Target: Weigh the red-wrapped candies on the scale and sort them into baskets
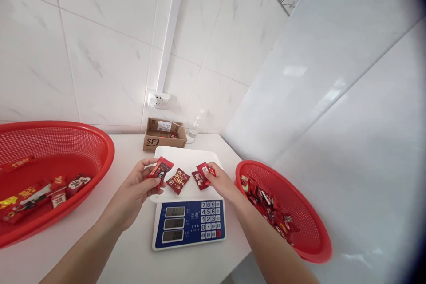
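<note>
Closest in, a white table (133,266) with a blue-and-white scale (195,218) on it, keypad on the right half and three little screens on the left; the bottom two look like zeros, the top one's too faint to read for sure. Just past the keypad, both bare hands are over the white pan (189,155). The left hand (137,188) has a dark-printed red packet (161,170) pinched between thumb and fingers, up by the pan's left side. The right hand (218,179) is closed on a small red packet (203,171), thumb on top, over the right part of the pan. Another dark red packet (198,181) sits right by those fingertips, partly overlapped in this view, so can't tell if they're touching it. Between the hands there's a square-ish red packet with gold print (179,181) lying on the pan, nobody holding it. Off to the right is a red basket (306,226) with a bunch of wrapped snacks (271,206) in it, and on the left a bigger-looking red tub (107,151) with more red packs (36,193) inside. Behind the pan there's an open cardboard box (164,143) with SF printed on it, a clear bottle (194,129) next to it, then a wall socket (162,100) on the tiled wall (109,66).
</note>
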A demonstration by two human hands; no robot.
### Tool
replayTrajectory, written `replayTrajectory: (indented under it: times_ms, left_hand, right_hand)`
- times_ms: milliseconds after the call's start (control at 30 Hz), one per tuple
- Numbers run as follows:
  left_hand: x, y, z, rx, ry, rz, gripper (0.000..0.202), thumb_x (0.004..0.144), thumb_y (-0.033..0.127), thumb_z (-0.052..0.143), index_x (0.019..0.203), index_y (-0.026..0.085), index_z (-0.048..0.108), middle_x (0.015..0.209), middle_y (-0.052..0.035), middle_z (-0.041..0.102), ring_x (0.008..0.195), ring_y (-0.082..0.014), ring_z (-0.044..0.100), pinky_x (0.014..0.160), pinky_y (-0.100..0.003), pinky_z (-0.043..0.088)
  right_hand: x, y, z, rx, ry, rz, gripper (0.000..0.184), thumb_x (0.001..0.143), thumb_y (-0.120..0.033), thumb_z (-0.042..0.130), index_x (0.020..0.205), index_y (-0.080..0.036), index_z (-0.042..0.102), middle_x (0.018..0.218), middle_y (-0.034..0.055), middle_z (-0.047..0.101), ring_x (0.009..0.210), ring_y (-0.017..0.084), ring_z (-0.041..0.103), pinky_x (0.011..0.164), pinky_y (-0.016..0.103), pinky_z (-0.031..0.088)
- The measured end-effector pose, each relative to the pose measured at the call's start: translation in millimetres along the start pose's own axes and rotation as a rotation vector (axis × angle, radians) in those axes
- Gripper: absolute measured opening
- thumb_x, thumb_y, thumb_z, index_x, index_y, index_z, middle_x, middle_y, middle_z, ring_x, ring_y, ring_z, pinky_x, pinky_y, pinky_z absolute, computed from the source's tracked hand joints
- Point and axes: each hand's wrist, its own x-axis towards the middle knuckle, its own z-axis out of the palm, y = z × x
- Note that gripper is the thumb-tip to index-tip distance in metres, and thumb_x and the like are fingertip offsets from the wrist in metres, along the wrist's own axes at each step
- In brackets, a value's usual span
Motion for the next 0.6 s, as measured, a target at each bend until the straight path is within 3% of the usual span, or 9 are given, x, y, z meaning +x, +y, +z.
replayTrajectory:
  times_ms: [167,333,400,600]
  left_hand:
    - [-3.2,1.6,2.9,0.037,-0.023,-0.009,0.051,0.065,0.027,0.074,0.112,0.028,0.054,0.095,0.0015,0.066,0.075,-0.0165,0.062,0.070,-0.031,0.049]
    - [-3.5,1.7,1.5,0.054,-0.017,0.016,0.049,0.066,0.027,0.072,0.111,0.030,0.054,0.096,0.0028,0.066,0.075,-0.0159,0.061,0.069,-0.030,0.048]
    - [-3.3,2.0,0.7,0.059,-0.026,0.027,0.048,0.067,0.027,0.072,0.112,0.030,0.054,0.098,0.0025,0.066,0.075,-0.0159,0.061,0.069,-0.030,0.048]
    - [-5.4,1.3,0.8,0.078,-0.031,0.030,0.045,0.070,0.028,0.070,0.112,0.030,0.054,0.107,-0.0004,0.064,0.078,-0.0164,0.062,0.071,-0.031,0.050]
  right_hand:
    - [-1.9,-3.3,13.0,0.183,0.028,-0.014,0.034,0.079,-0.048,0.061,0.101,-0.023,0.056,0.101,0.0039,0.066,0.093,0.022,0.063,0.084,0.037,0.049]
    - [-11.4,-22.3,37.8,0.567,-0.285,0.073,0.045,0.070,-0.052,0.075,0.099,-0.023,0.055,0.102,0.0031,0.067,0.096,0.020,0.065,0.084,0.037,0.052]
    - [-9.6,-24.1,46.3,0.610,-0.331,0.088,0.046,0.068,-0.051,0.078,0.097,-0.023,0.056,0.101,0.0023,0.067,0.096,0.019,0.064,0.087,0.037,0.051]
    - [19.4,-10.0,43.7,0.538,-0.112,0.106,0.042,0.071,-0.047,0.075,0.098,-0.022,0.055,0.098,0.0026,0.068,0.088,0.017,0.065,0.082,0.032,0.050]
